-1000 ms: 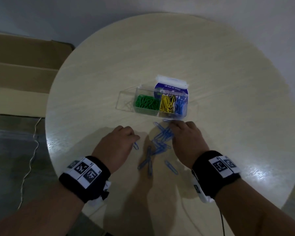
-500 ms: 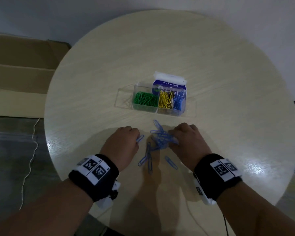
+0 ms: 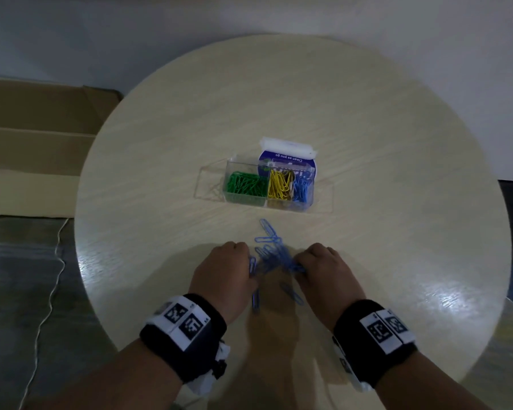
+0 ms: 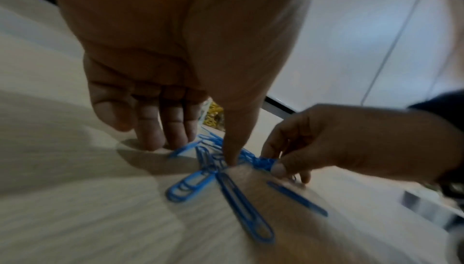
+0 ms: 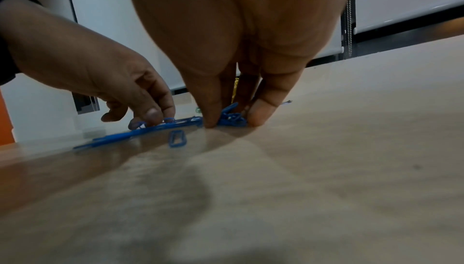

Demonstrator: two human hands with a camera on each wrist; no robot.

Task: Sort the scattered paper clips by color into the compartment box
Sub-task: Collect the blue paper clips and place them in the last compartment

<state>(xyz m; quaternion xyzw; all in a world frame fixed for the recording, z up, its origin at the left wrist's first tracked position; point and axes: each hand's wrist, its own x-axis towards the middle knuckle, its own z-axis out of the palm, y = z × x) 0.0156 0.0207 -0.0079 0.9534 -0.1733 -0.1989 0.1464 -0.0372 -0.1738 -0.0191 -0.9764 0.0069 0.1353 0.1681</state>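
Near edge of table (image 3: pixel 397 119): both wrists come in over it, each wearing a black band with printed markers.
Stray clips (image 3: pixel 292 294): two or three blue ones lie apart between the wrists, nearest the near edge, their long axes running roughly near-to-far.
Left hand (image 3: pixel 224 272): fingers straight and down on the table; the fingertips (image 4: pixel 150 143) touch the left side of the blue pile and the thumb presses onto it (it closes round nothing).
Right hand (image 3: pixel 326 272): thumb and fingers pinch a small bunch of blue clips (image 4: pixel 265 163) at the right side of the pile, fingertips on the table.
Blue pile (image 3: pixel 271 253): lies between the two hands, trailing toward the far side.
Key relation: the compartment box (image 3: pixel 268 184) stands straight beyond the pile, toward the table's middle; its blue compartment (image 3: pixel 302 189) is the rightmost, so the right hand looks nearer and better placed to carry its bunch forward.
In the box: green left, yellow middle, blue right.
Behind the box: a white and blue packet (image 3: pixel 288 152) just touching it.
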